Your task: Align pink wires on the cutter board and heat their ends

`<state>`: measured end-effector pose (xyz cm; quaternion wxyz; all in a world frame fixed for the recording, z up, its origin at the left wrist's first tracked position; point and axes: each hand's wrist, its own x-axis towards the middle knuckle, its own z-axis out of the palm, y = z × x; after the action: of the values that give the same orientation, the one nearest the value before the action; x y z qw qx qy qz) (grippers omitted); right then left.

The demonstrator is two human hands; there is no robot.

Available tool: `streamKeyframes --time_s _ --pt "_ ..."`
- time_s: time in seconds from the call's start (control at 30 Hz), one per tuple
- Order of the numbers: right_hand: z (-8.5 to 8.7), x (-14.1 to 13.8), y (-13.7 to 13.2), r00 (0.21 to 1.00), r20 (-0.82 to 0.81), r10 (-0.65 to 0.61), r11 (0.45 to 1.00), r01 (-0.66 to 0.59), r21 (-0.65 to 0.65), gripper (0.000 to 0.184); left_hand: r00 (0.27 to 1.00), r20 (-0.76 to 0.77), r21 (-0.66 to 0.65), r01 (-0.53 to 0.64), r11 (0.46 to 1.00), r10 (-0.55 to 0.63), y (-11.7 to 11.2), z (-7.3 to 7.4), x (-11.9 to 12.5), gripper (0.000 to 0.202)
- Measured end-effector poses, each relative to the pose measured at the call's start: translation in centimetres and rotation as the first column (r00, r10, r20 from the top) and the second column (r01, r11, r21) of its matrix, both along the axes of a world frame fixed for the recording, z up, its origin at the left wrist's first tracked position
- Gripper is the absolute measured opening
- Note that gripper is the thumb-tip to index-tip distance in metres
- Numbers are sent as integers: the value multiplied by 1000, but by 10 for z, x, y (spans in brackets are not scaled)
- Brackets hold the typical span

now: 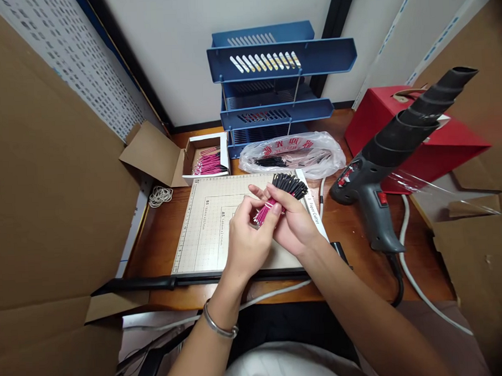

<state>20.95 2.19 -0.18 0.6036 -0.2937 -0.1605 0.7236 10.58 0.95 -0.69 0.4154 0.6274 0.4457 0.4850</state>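
A bundle of short wires (pixel 290 184), pink at one end and black at the other, is held between both hands above the paper cutter (pixel 203 234). A white band, apparently a rubber band (pixel 270 205), goes round its pink part. My left hand (pixel 249 232) is closed, with its thumb and fingers on the pink end. From the right side, my right hand (pixel 294 222) wraps round the middle, its thumb lying across the bundle. Some of the fingers are hidden behind the wires.
Behind the cutter are a small box (pixel 188 163) of pink wires, a plastic bag (pixel 291 147) with black pieces and a blue tray rack (pixel 270 59). White rubber bands (pixel 160 196) lie left. A heat gun (pixel 371 188) stands right, before a red box (pixel 368 111).
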Motion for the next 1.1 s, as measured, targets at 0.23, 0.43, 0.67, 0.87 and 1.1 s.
streamKeyframes --time_s 0.23,0.43,0.67,0.87,1.1 --pt "4 4 6 989 -149 -16 1000 17 5 36 999 -46 -105 -24 994 19 3 8 -6 26" --pt "5 -4 11 984 -76 -163 986 160 -46 38 970 241 -195 67 978 -18 9 7 8 36" --pt "1 6 11 976 -73 -205 978 201 -56 37 966 238 -286 167 944 -98 9 3 -9 36" --pt "8 -4 15 976 -59 -208 974 200 -110 45 973 221 -194 117 974 -72 16 6 3 40" --pt "7 8 10 977 -94 -191 981 185 -65 42 964 258 -297 147 944 -69 7 6 -2 37"
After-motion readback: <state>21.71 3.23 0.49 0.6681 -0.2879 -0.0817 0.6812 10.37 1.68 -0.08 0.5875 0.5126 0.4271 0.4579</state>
